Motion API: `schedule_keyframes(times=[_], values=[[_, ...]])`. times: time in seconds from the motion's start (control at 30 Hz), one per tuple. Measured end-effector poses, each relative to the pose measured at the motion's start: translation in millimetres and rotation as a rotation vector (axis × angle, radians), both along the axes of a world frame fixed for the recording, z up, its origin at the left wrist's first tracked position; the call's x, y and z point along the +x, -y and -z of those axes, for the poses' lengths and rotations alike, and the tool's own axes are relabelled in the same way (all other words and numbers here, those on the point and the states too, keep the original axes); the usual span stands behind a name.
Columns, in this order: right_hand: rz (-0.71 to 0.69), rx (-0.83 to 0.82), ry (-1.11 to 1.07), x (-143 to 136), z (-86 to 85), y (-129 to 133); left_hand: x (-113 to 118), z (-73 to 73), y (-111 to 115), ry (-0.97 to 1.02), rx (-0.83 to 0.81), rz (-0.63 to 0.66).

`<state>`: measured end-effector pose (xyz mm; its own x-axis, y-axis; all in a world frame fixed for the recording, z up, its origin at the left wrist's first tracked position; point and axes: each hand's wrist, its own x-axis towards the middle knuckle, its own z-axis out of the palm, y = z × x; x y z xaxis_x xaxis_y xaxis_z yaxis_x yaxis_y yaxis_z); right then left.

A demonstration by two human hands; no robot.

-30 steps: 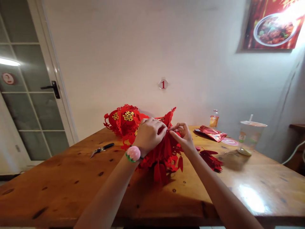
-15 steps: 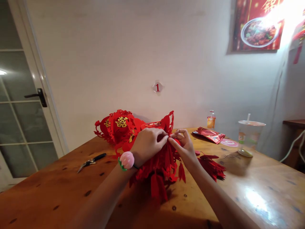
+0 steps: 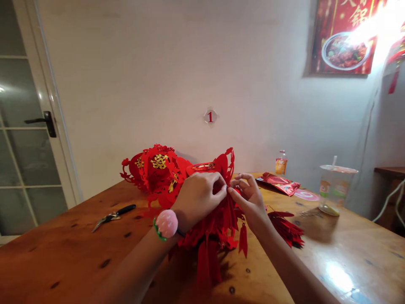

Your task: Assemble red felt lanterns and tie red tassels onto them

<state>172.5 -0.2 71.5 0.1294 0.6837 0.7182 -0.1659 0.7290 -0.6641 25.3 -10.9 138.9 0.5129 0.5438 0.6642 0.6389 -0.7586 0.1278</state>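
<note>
A red paper lantern (image 3: 207, 228) with cut-out edges and hanging tassels lies on the wooden table in front of me. My left hand (image 3: 202, 190) is closed in a pinch on its edge, seen from the back, with a pink strawberry band at the wrist. Thumb and forefinger of my right hand (image 3: 248, 196) pinch the same edge from the other side, almost touching the left fingertips. The exact bit between the fingers is too small to make out. Behind to the left sits another red lantern (image 3: 158, 166) with gold characters.
Pliers (image 3: 114, 217) with black handles lie at left on the table (image 3: 79, 257). To the right are a pile of red tassels (image 3: 286, 228), a red packet (image 3: 278, 183), a small orange bottle (image 3: 281, 162) and a plastic cup with a straw (image 3: 335, 190). A wall stands behind.
Both hands stay pinched at the lantern's edge, with only small finger shifts. The view has tilted and moved slightly, so everything sits a little differently in the picture.
</note>
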Motion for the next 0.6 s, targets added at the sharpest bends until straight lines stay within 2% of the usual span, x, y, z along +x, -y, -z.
schedule_keyframes(times=[0.13,0.3,0.6], values=[[-0.013,-0.001,-0.006,0.5,1.4,-0.6,-0.7,0.5,-1.0,0.039,-0.092,0.065],[-0.012,-0.009,-0.018,-1.4,2.5,1.5,2.3,3.9,0.8,0.072,-0.084,-0.012],[-0.024,-0.059,-0.041,-5.3,0.9,3.6,3.9,5.3,-0.8,0.073,-0.061,-0.045]])
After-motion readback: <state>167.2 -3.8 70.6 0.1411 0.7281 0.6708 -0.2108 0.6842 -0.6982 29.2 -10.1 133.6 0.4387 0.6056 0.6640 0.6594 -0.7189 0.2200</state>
